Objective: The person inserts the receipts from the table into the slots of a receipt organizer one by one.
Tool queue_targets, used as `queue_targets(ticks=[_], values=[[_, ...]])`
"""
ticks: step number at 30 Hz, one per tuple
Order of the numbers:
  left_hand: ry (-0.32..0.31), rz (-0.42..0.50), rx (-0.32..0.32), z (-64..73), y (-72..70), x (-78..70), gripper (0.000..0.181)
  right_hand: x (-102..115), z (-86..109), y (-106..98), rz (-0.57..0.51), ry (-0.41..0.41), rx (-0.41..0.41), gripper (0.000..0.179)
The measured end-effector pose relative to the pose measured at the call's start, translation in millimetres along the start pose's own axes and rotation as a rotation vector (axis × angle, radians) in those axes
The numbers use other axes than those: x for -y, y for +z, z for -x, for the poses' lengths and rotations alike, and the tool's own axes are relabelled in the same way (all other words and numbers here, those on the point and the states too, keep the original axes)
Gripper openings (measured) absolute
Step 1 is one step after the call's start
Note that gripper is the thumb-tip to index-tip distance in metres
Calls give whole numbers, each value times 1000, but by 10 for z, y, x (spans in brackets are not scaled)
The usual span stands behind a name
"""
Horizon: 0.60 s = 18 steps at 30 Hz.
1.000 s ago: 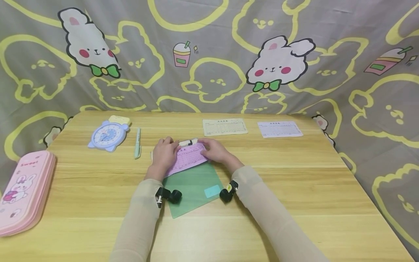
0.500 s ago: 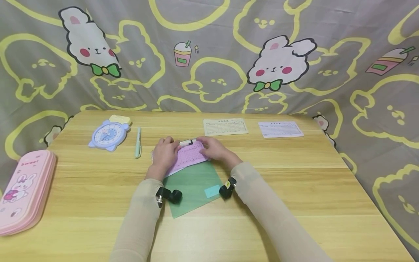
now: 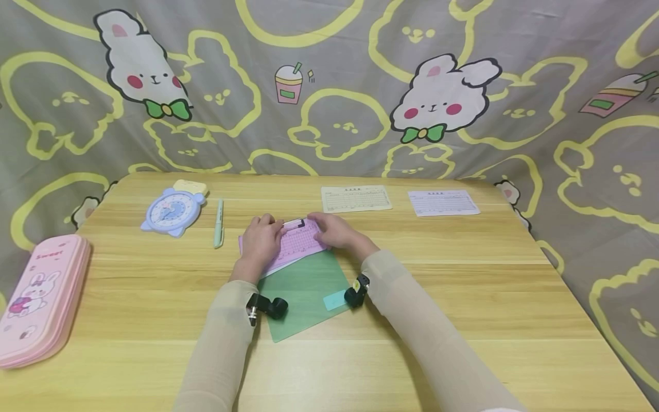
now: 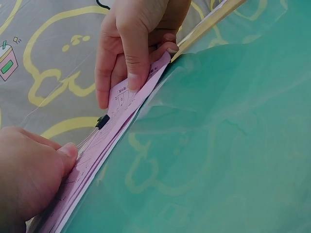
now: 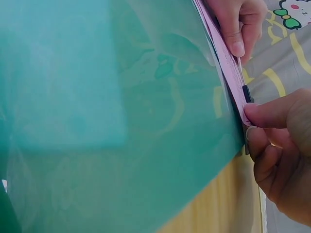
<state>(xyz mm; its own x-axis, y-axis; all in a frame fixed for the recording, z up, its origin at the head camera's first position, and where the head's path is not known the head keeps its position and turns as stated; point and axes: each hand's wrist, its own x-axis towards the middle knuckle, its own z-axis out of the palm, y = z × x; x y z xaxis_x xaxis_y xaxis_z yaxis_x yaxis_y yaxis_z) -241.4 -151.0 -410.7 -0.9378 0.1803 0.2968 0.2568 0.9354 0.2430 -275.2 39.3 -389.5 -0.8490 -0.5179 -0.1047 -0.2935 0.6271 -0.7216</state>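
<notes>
A green see-through clip folder (image 3: 304,297) lies on the table, with a pink printed slip (image 3: 298,243) and other paper at its far edge. My left hand (image 3: 259,243) holds that edge from the left. In the left wrist view, its thumb presses the thin rods of the wire clip (image 4: 89,139) against the slip. The clip's black end piece (image 5: 248,93) sits near my right fingers. My right hand (image 3: 337,232) pinches the slip's right end between thumb and fingers, as the right wrist view shows. Part of the slip is hidden under my left hand.
A cream slip (image 3: 356,199) and a lilac slip (image 3: 444,203) lie at the back right. Left of the folder are a pale green pen (image 3: 218,223), a blue toy clock (image 3: 173,212) and a yellow block (image 3: 191,186). A pink pencil case (image 3: 43,300) stands at the left edge.
The pink slip now shows around the wire clip and left of my left hand, where white showed before. My right hand has shifted slightly away and left; my left hand has hardly moved.
</notes>
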Motion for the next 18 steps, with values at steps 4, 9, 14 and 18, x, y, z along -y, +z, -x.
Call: queue_targets(ticks=[4, 9, 14, 18], values=[[2, -3, -3, 1, 5, 5, 30, 3, -15, -1, 31, -16, -10, 54], [2, -1, -2, -4, 8, 4, 31, -2, -23, -1, 22, -27, -10, 54], [10, 1, -6, -8, 5, 5, 30, -17, -38, 8, 18, -13, -22, 55], [7, -1, -1, -3, 5, 10, 31, -17, -43, 16, 25, -7, -23, 55]])
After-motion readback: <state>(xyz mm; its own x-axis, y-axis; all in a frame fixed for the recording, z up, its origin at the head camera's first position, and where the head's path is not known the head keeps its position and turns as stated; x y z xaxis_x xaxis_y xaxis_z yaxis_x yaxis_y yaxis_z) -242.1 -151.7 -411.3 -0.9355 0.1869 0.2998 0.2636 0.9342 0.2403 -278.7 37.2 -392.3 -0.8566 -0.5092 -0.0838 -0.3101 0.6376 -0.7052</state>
